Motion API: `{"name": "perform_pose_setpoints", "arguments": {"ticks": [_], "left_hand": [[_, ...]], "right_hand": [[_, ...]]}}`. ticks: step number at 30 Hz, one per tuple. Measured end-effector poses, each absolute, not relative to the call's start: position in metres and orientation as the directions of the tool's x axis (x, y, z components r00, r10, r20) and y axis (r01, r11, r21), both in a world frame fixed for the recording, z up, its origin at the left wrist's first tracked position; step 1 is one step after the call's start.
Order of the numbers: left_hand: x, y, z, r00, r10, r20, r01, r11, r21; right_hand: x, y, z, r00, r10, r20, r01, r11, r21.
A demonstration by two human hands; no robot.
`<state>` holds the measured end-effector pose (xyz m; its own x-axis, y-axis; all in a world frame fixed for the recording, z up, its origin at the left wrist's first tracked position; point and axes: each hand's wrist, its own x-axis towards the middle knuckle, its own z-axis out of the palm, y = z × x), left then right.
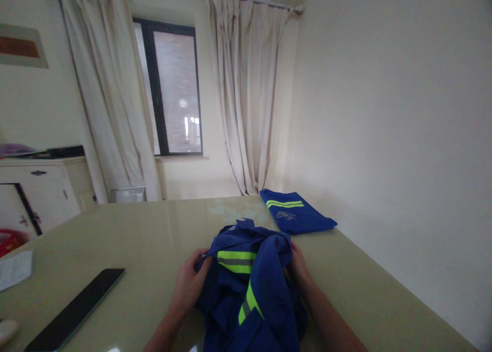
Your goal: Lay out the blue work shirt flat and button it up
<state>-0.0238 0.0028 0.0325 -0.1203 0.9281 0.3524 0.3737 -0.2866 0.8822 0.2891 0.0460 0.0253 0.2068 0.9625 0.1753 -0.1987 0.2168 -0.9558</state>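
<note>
A crumpled blue garment (271,275) with yellow-green and grey stripes lies bunched on the table in front of me. My left hand (191,277) pinches its left edge between thumb and fingers. At the garment's right side is my right hand (299,265), its fingertips partly hidden behind the cloth and closed on it. Beyond, near the table's far right edge, rests a flat, folded blue garment (303,214) with two yellow-green stripes and a grey print.
A long black flat object (77,308) lies on the table (146,239) at the left, with a white paper (16,270) farther left. Something pale (7,330) shows at the lower left corner. A wall (392,162) runs along the table's right edge.
</note>
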Motion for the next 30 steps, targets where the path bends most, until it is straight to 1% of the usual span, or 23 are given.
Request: {"name": "perform_pose_setpoints", "arguments": {"ticks": [4, 6, 9, 11, 13, 15, 16, 17, 18, 20, 22, 23, 24, 25, 26, 27, 29, 30], "left_hand": [[-0.030, 0.006, 0.030, -0.206, 0.931, 0.302, 0.235, -0.253, 0.939], [-0.032, 0.007, 0.027, -0.217, 0.940, 0.262, 0.187, -0.224, 0.957], [-0.035, 0.010, 0.023, -0.227, 0.945, 0.235, 0.187, -0.194, 0.963], [-0.037, 0.011, 0.022, -0.267, 0.923, 0.277, 0.294, -0.196, 0.935], [-0.036, 0.008, 0.025, -0.289, 0.862, 0.417, 0.498, -0.236, 0.834], [-0.028, 0.000, 0.030, -0.227, 0.789, 0.571, 0.668, -0.301, 0.681], [-0.022, -0.006, 0.033, -0.168, 0.776, 0.608, 0.699, -0.340, 0.628], [-0.014, -0.013, 0.035, -0.098, 0.792, 0.602, 0.694, -0.379, 0.612], [-0.004, -0.020, 0.037, -0.028, 0.827, 0.561, 0.660, -0.406, 0.632], [0.017, -0.035, 0.037, 0.114, 0.898, 0.425, 0.550, -0.414, 0.725], [0.035, -0.045, 0.034, 0.249, 0.917, 0.312, 0.435, -0.393, 0.810], [0.042, -0.047, 0.031, 0.298, 0.913, 0.279, 0.377, -0.381, 0.844], [0.046, -0.047, 0.029, 0.330, 0.908, 0.257, 0.320, -0.364, 0.875], [0.048, -0.045, 0.027, 0.343, 0.910, 0.235, 0.272, -0.335, 0.902], [0.049, -0.043, 0.024, 0.324, 0.922, 0.211, 0.238, -0.296, 0.925], [0.048, -0.041, 0.022, 0.276, 0.944, 0.182, 0.217, -0.246, 0.945], [0.045, -0.041, 0.018, 0.154, 0.983, 0.099, 0.195, -0.128, 0.972], [0.042, -0.043, 0.017, 0.122, 0.991, 0.049, 0.187, -0.071, 0.980]], "right_hand": [[0.292, 0.049, 0.023, 0.162, 0.984, 0.071, -0.359, 0.126, -0.925], [0.292, 0.048, 0.025, 0.132, 0.991, 0.027, -0.398, 0.078, -0.914], [0.287, 0.043, 0.029, 0.065, 0.998, 0.005, -0.424, 0.032, -0.905], [0.283, 0.041, 0.030, 0.003, 1.000, 0.020, -0.430, 0.020, -0.903], [0.280, 0.039, 0.032, -0.055, 0.998, 0.037, -0.427, 0.010, -0.904], [0.277, 0.036, 0.034, -0.096, 0.994, 0.046, -0.399, 0.004, -0.917], [0.275, 0.034, 0.036, -0.107, 0.993, 0.059, -0.373, 0.015, -0.928], [0.273, 0.031, 0.040, -0.110, 0.991, 0.080, -0.340, 0.038, -0.940], [0.270, 0.027, 0.044, -0.111, 0.988, 0.108, -0.295, 0.071, -0.953], [0.261, 0.012, 0.054, -0.171, 0.970, 0.173, -0.187, 0.140, -0.972], [0.250, -0.006, 0.065, -0.370, 0.908, 0.197, -0.105, 0.169, -0.980], [0.244, -0.014, 0.070, -0.490, 0.851, 0.190, -0.086, 0.170, -0.982], [0.239, -0.021, 0.074, -0.582, 0.791, 0.189, -0.085, 0.171, -0.981], [0.235, -0.025, 0.076, -0.629, 0.752, 0.199, -0.100, 0.175, -0.979], [0.233, -0.025, 0.076, -0.620, 0.754, 0.219, -0.126, 0.179, -0.976], [0.233, -0.022, 0.073, -0.562, 0.792, 0.238, -0.157, 0.181, -0.971], [0.241, -0.008, 0.063, -0.359, 0.900, 0.248, -0.206, 0.182, -0.961], [0.247, 0.001, 0.056, -0.256, 0.938, 0.235, -0.213, 0.182, -0.960]]}}
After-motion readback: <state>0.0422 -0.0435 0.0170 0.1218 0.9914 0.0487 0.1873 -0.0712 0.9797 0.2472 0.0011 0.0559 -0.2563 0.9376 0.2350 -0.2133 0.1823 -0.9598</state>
